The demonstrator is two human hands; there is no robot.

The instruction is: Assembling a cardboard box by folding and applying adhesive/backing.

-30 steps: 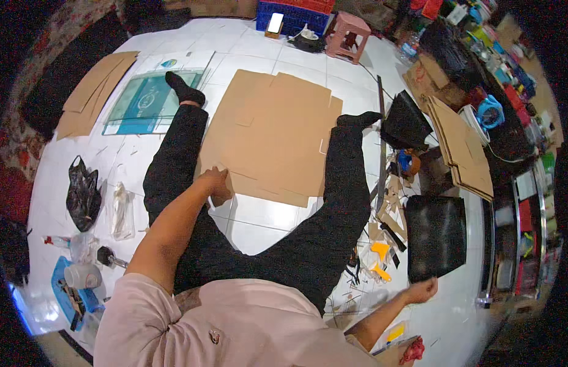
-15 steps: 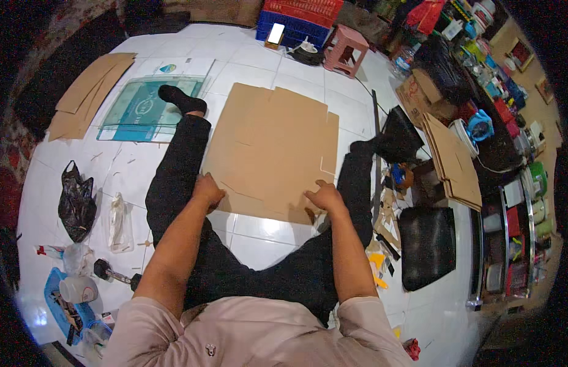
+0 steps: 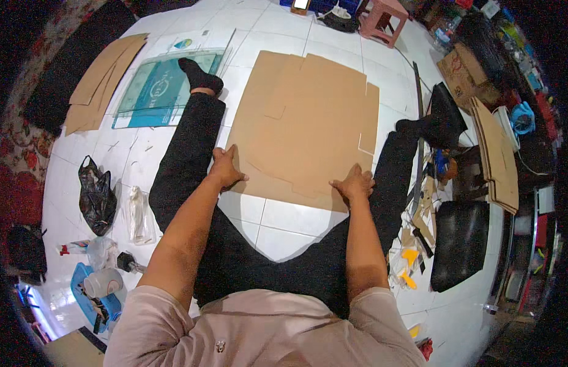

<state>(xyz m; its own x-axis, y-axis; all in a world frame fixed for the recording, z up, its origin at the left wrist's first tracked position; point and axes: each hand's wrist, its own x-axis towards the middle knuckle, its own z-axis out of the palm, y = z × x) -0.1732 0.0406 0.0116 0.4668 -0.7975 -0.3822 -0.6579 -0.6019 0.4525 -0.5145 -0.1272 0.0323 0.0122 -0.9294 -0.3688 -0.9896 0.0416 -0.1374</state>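
A large flat sheet of brown cardboard (image 3: 308, 119) lies on the white tiled floor between my outstretched legs in black trousers. My left hand (image 3: 225, 168) rests palm down on the sheet's near left corner. My right hand (image 3: 355, 182) presses flat on the near right edge. Both hands have their fingers spread on the cardboard and grip nothing. A smaller cut piece of cardboard lies on top of the sheet, its outline showing near the front edge.
More cardboard sheets (image 3: 103, 76) and a green cutting mat (image 3: 161, 92) lie at far left. A black plastic bag (image 3: 97, 196) and bottles sit left. A long metal ruler (image 3: 417, 140), black cushions (image 3: 458, 241), yellow cutters (image 3: 409, 260) and stacked cardboard (image 3: 495, 153) crowd the right. A pink stool (image 3: 385, 18) stands at the back.
My right hand came up from the floor at my right side onto the cardboard's near right edge. My left hand stayed on the near left corner. The view has moved closer.
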